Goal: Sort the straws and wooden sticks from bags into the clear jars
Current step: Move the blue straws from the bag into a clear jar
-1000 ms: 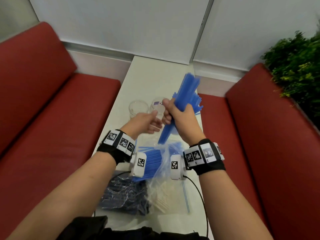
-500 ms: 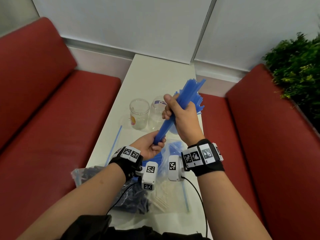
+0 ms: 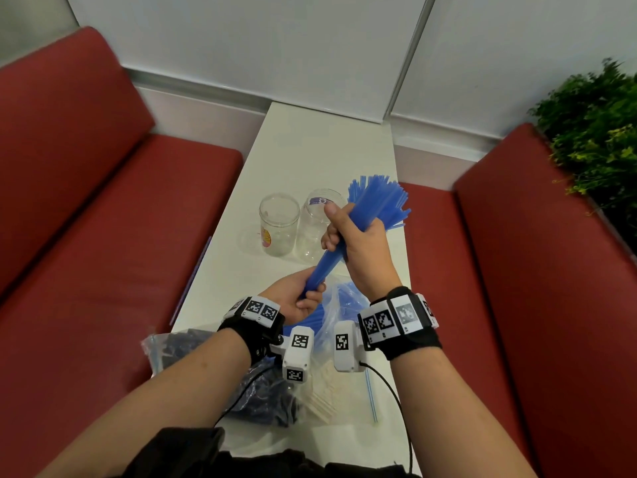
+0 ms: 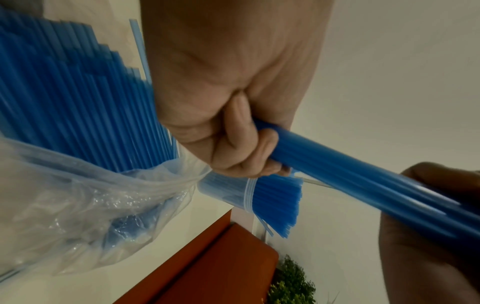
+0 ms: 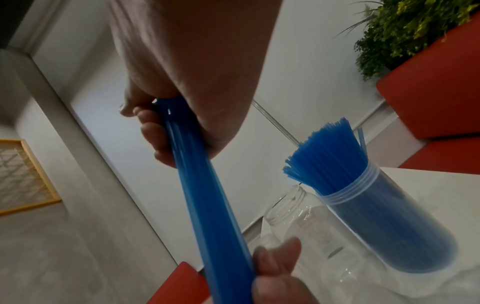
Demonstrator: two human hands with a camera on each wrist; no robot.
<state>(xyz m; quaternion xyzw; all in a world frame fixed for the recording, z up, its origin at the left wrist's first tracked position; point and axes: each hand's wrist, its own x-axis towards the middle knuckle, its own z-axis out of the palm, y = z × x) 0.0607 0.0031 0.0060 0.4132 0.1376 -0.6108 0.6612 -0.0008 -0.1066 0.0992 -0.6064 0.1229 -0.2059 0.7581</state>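
A thick bundle of blue straws [image 3: 358,215] slants up to the right above the white table [image 3: 310,150]. My right hand [image 3: 355,243] grips its middle. My left hand [image 3: 296,298] grips its lower end, just above an open clear bag of blue straws [image 3: 341,305]. Two empty clear jars [image 3: 279,224] [image 3: 315,229] stand left of the bundle. In the right wrist view a third jar [image 5: 389,226] packed with blue straws stands beside an empty jar [image 5: 291,209]; the head view hides most of it behind my right hand.
Near the table's front edge lie a bag of dark blue straws [image 3: 262,384] and a bag of pale wooden sticks [image 3: 324,391]. A loose straw [image 3: 193,274] lies along the left table edge. Red benches [image 3: 120,236] flank the table; a plant [image 3: 593,139] stands at right.
My left hand came back from beside the jars and took hold of the bundle's lower end. The bundle, still in my right hand, has tilted further to the right.
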